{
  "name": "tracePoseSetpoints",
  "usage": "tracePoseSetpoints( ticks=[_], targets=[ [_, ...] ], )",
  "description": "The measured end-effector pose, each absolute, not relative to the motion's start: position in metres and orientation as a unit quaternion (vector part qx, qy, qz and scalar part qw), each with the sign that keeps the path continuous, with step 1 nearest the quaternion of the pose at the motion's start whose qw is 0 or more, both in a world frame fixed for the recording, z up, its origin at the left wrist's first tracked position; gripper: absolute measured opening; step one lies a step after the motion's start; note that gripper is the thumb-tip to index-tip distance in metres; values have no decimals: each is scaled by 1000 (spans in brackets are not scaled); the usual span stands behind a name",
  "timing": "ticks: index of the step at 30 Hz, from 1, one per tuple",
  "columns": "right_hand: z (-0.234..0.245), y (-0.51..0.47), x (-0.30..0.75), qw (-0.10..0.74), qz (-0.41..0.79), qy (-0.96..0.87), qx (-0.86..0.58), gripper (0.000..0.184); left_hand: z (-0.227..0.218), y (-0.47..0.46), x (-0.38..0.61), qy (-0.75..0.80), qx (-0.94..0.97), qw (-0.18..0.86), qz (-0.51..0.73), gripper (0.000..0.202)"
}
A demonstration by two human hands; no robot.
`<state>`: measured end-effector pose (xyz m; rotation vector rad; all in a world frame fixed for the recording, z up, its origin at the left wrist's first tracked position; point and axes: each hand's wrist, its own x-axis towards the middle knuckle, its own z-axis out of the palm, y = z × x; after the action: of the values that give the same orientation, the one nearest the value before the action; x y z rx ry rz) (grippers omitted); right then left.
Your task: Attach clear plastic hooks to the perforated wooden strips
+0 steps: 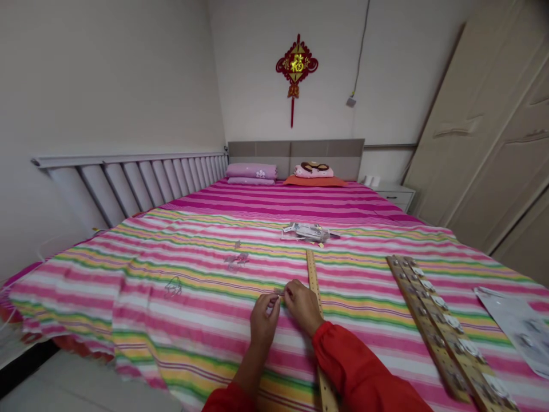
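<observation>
Small piece [279, 292], too tiny to identify, at centre between left hand [263, 316] and right hand [302, 304]; each grip pinched narrow on it. Best worked low over striped bedspread [201, 329], right wrist not nudging perforated strip [313, 273], far end at one o'clock.

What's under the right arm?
The pale perforated strip passes beneath the right arm, showing on both sides. The stretch the arm covers, and anything else there, cannot be seen.
</observation>
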<state>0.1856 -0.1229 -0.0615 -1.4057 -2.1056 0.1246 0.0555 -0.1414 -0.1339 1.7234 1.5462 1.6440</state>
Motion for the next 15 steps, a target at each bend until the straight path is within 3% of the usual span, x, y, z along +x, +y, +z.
tracePoseSetpoints(
  ticks=[8, 12, 15],
  targets=[
    [-63, -116, 193, 396, 146, -742, -521, 17, -137, -141, 57, 592, 569, 112, 560, 9],
    [-65, -120, 192, 401, 154, -749, -504, 17, -136, -141, 57, 595, 547, 119, 577, 18],
    [-65, -124, 191, 398, 151, -754, -500, 17, -134, -141, 56, 578, 569, 122, 573, 15]
  ],
)
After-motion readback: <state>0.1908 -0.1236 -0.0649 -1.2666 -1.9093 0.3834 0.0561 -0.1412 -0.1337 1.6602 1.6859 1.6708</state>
